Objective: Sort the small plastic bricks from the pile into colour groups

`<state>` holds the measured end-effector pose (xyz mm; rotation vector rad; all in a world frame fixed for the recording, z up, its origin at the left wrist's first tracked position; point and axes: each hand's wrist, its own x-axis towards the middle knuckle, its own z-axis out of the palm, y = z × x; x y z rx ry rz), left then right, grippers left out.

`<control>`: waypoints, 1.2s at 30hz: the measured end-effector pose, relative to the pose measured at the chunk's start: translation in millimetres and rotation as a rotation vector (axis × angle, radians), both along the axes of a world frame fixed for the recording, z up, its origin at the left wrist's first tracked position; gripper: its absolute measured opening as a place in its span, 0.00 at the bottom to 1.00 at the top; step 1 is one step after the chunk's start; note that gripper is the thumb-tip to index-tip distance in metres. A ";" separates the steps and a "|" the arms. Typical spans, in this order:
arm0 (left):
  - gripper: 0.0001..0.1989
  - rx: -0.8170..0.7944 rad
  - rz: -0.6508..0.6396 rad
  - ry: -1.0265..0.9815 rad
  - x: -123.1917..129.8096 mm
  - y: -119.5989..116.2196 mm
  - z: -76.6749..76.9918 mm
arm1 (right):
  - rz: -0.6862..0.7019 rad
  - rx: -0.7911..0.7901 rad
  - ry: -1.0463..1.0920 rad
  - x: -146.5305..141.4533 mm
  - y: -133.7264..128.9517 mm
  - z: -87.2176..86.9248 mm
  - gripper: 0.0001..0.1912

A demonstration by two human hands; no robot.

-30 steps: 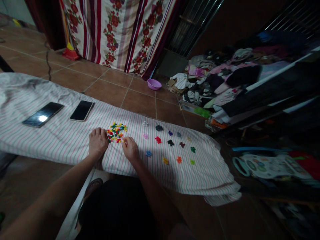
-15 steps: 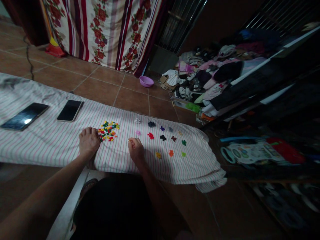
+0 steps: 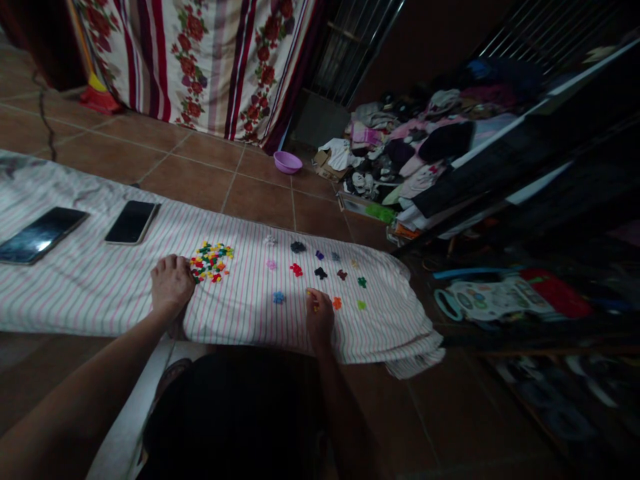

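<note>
My left hand [image 3: 173, 281] rests on the striped cloth, knuckles up and fingers slightly bent, beside a mixed heap of small coloured pieces [image 3: 213, 261] in red, yellow, green, white and orange. Pinched between the fingertips of my right hand [image 3: 321, 319] is a tiny yellow piece [image 3: 309, 292], too small to name in kind. This hand is over the small yellow group, mostly hidden under it. Around it lie single-colour clusters: a blue cluster [image 3: 279, 297], a red cluster [image 3: 296, 270], a black cluster [image 3: 321, 273], an orange cluster [image 3: 337, 303] and several others.
Two phones, one larger [image 3: 43, 235] and one smaller [image 3: 132, 223], lie at the cloth's left. Beyond, a purple basin [image 3: 288, 162] stands on the tiled floor near a floral curtain [image 3: 220, 67]. Heaped clothes [image 3: 400, 143] and a dark rack are at the right.
My right hand has moved right, from over the blue cluster to the yellow one, uncovering the blue. My left hand stays beside the mixed heap. The view has shifted slightly.
</note>
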<state>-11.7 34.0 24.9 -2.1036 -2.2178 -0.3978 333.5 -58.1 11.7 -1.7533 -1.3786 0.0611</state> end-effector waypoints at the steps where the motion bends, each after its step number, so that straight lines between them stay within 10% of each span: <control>1: 0.18 0.003 -0.001 0.001 0.1 0.0 0.0 | -0.015 -0.005 -0.001 7.1 -2.1 -2.0 0.18; 36: 0.16 0.021 -0.020 -0.059 0.6 -2.3 1.4 | 0.038 -0.133 -0.097 33.5 -15.0 -30.8 0.20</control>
